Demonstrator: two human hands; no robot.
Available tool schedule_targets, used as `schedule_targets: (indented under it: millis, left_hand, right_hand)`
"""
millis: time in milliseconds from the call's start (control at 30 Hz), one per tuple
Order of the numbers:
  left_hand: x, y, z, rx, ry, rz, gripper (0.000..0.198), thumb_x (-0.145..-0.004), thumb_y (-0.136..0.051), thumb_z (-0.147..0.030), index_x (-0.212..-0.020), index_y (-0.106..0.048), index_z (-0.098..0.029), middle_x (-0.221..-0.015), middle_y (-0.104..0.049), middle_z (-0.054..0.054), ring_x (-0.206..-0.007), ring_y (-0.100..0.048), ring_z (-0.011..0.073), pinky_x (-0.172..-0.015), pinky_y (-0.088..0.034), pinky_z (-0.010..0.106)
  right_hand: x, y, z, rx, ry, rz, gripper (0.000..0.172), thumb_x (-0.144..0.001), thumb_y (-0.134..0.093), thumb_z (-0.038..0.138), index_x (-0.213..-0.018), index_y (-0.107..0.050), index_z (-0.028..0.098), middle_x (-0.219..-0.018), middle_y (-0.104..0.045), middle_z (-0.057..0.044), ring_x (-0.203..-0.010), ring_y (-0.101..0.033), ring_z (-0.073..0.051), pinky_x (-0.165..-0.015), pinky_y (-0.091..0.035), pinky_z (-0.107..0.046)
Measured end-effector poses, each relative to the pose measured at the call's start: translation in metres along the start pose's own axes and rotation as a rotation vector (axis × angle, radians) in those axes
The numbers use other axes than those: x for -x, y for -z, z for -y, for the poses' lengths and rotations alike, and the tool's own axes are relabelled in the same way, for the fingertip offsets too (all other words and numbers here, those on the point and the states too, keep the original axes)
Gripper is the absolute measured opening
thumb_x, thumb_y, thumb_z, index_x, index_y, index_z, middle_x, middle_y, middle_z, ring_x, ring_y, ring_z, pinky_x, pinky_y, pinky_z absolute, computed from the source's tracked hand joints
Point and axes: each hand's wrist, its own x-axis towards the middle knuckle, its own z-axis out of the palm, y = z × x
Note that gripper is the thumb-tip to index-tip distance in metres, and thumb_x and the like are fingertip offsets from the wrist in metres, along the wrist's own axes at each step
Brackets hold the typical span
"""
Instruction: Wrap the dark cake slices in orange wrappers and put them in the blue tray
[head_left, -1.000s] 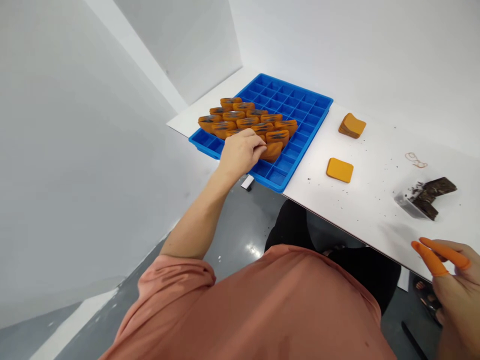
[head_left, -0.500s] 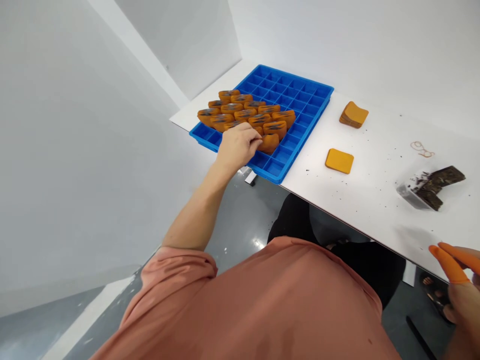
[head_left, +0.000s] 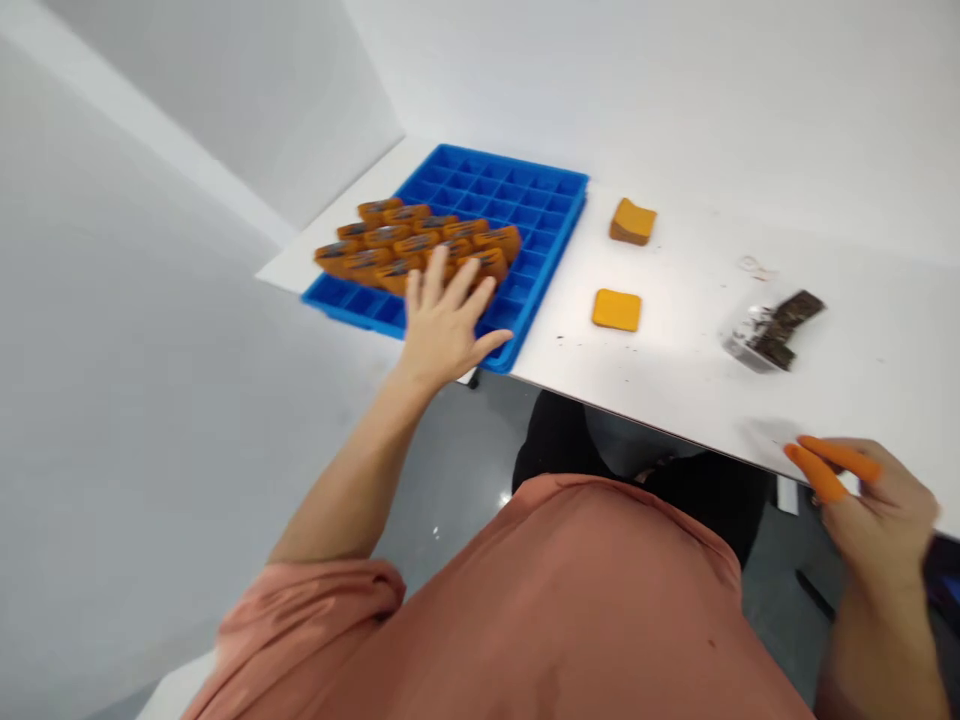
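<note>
My left hand [head_left: 442, 325] is spread open, palm down, over the near part of a blue compartment tray [head_left: 551, 262]. Its fingers lie over a cluster of folded orange pouches [head_left: 365, 262] with dark streaks along their upper edges. Whether the fingertips touch them I cannot tell, and the hand hides some pouches. Over the table's front edge at the right, my right hand [head_left: 874, 500] wears orange finger covers on thumb and index finger. Those two tips are pinched close together, with nothing visible between them.
On the white table, right of the tray, lie a stack of orange square pieces [head_left: 632, 222] and a flat yellow-orange piece [head_left: 616, 310]. Farther right, a clear plastic container [head_left: 746, 345] holds dark, flaky slabs [head_left: 799, 308]. Behind it are thin loops [head_left: 757, 267]. Dark crumbs dot the table.
My left hand has let go of the front pouch and spread its fingers, drawing slightly back. The view has swung right, bringing more of my right hand into sight, still pinched.
</note>
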Motion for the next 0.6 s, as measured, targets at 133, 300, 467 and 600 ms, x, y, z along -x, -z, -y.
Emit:
schedule_targets:
  millis: [133,300,467,600]
  left_hand:
    - [0.006,0.002,-0.006,0.061,0.049,-0.045,0.083,-0.086,-0.074,-0.086,-0.162,-0.047,-0.064,-0.182,-0.029,-0.026,-0.173,-0.010,0.0539,-0.136,0.002,0.083]
    - [0.012,-0.009,-0.024,0.024,-0.086,-0.194,0.087,-0.095,-0.080,-0.054,-0.163,-0.030,-0.076,-0.180,-0.023,-0.036,-0.172,-0.021,0.0491,-0.138,-0.018,0.079]
    - [0.017,-0.061,-0.072,0.186,-0.231,-0.172,0.072,-0.095,-0.080,-0.037,-0.162,-0.055,-0.048,-0.164,-0.063,0.004,-0.147,-0.061,0.0445,-0.122,-0.049,0.071]
    - [0.016,-0.104,-0.092,0.213,-0.236,-0.133,0.047,-0.096,-0.079,-0.033,-0.142,-0.068,-0.033,-0.145,-0.073,0.015,-0.139,-0.068,0.0426,-0.115,-0.055,0.066]
  right_hand:
    - [-0.011,-0.002,0.006,-0.071,0.019,-0.014,0.005,-0.092,-0.088,0.038,-0.096,-0.086,0.036,-0.087,-0.079,-0.003,-0.070,-0.072,-0.024,-0.060,-0.058,-0.041]
    - [-0.053,-0.004,-0.025,-0.091,-0.014,-0.071,0.011,-0.090,-0.088,0.039,-0.095,-0.088,0.029,-0.084,-0.077,-0.002,-0.068,-0.063,-0.019,-0.061,-0.052,-0.035]
    - [-0.141,-0.023,-0.072,0.175,-0.131,0.052,0.010,-0.090,-0.084,0.032,-0.096,-0.088,0.026,-0.092,-0.080,-0.004,-0.073,-0.064,-0.021,-0.075,-0.051,-0.040]
    - [-0.192,-0.042,-0.087,0.444,-0.202,0.193,0.020,-0.094,-0.077,0.027,-0.109,-0.089,0.022,-0.106,-0.080,-0.010,-0.086,-0.064,-0.025,-0.079,-0.047,-0.041]
